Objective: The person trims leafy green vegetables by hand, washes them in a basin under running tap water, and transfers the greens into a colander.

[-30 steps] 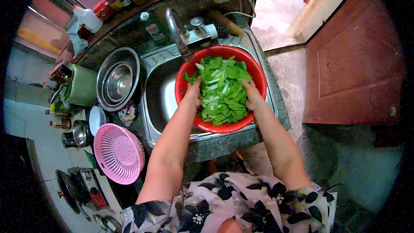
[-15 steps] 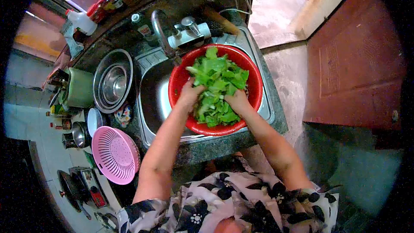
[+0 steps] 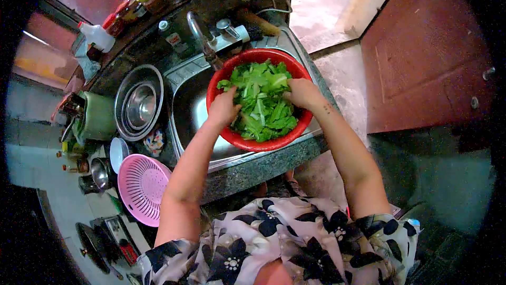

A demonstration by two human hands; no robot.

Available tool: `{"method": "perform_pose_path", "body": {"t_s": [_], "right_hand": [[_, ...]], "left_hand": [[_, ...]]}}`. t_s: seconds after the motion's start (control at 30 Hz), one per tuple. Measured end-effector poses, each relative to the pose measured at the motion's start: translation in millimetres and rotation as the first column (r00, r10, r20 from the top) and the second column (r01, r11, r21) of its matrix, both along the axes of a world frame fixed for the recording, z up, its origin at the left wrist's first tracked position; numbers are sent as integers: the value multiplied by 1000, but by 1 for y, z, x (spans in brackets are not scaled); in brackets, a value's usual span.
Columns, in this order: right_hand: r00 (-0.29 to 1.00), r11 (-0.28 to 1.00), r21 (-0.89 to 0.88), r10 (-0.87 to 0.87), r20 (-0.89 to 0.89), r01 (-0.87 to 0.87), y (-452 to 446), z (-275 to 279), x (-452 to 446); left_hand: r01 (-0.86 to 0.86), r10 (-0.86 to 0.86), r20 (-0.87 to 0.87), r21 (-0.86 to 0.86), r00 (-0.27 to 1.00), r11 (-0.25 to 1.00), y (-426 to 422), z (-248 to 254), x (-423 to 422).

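A red plastic basin (image 3: 253, 143) full of leafy greens (image 3: 263, 100) rests over the right part of the steel sink (image 3: 188, 110). At the basin's left side, my left hand (image 3: 224, 108) is in the greens, fingers curled round some leaves. My right hand (image 3: 304, 94) grips leaves at the right side, its fingertips hidden among them. The curved faucet (image 3: 199, 32) stands behind the basin, its spout end close to the basin's back left rim.
Left of the sink sit nested steel bowls (image 3: 138, 100), a pink colander (image 3: 141, 187) and a green container (image 3: 98, 115). Bottles, including a white jug (image 3: 97, 37), line the ledge behind. A brown door (image 3: 421, 58) stands at the right.
My hands have moved apart toward the basin's two sides, the right one also farther back. The raised heap of greens has settled lower and spread out in the basin.
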State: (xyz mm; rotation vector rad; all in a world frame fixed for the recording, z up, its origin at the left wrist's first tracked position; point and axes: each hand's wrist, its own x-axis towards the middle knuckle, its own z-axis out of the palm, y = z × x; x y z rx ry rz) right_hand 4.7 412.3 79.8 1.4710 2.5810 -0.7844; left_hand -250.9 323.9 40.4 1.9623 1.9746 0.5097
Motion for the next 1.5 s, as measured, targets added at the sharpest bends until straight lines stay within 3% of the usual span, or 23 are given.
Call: {"method": "perform_pose_path", "body": {"t_s": [0.07,0.1,0.2,0.3,0.33,0.37,0.47,0.5,0.63,0.77,0.9,1.03,1.13,1.2,1.27,1.4,1.5], "right_hand": [[999,997,61,-45,22,43,-13,16,-2],[998,995,82,-61,1,61,-18,20,-1],[976,976,125,-162,-145,180,-36,32,5],[874,936,143,-234,-427,320,-59,26,23],[856,937,98,-259,-448,335,-68,26,30],[836,935,53,-286,-469,350,-79,30,36],[824,936,-22,-319,-469,351,-109,29,47],[838,945,-26,-303,-454,327,-117,26,49],[793,961,-70,-261,-551,268,-143,7,54],[820,982,-92,-190,-540,166,-168,-10,63],[837,991,-41,-128,-531,125,-200,-13,86],[829,990,-72,-144,-541,124,-230,-16,123],[809,978,-92,-204,-551,185,-253,-34,161],[775,948,-201,-318,-546,247,-267,-25,188],[748,921,-251,-387,-539,296,-281,-27,214],[686,862,-378,-501,-528,338,-304,-41,244],[675,870,-359,-489,-552,337,-315,-51,251]], "left_hand": [[-16,7,-172,-52,985,999,-6,28,22],[19,-4,-201,74,980,997,-7,29,28],[51,-49,-14,130,999,990,0,16,42],[-22,14,132,61,991,998,1,10,58],[-48,41,174,38,984,998,2,10,63],[-50,53,66,-46,996,998,3,10,67],[378,-299,-286,277,910,884,-2,-13,69],[384,-307,-394,132,866,914,-5,-23,69],[214,-181,-241,119,954,969,-10,-25,65],[153,-115,-291,110,950,982,-19,5,76],[154,-128,-111,269,986,951,-7,13,121],[186,-134,-258,188,957,964,13,-16,160],[65,-51,-304,36,951,997,20,-40,159],[-148,135,106,127,985,981,27,-57,148],[-261,238,261,55,936,964,14,-19,152],[-243,214,199,136,956,960,16,-27,141],[-72,52,108,190,993,979,21,-46,157]]}}
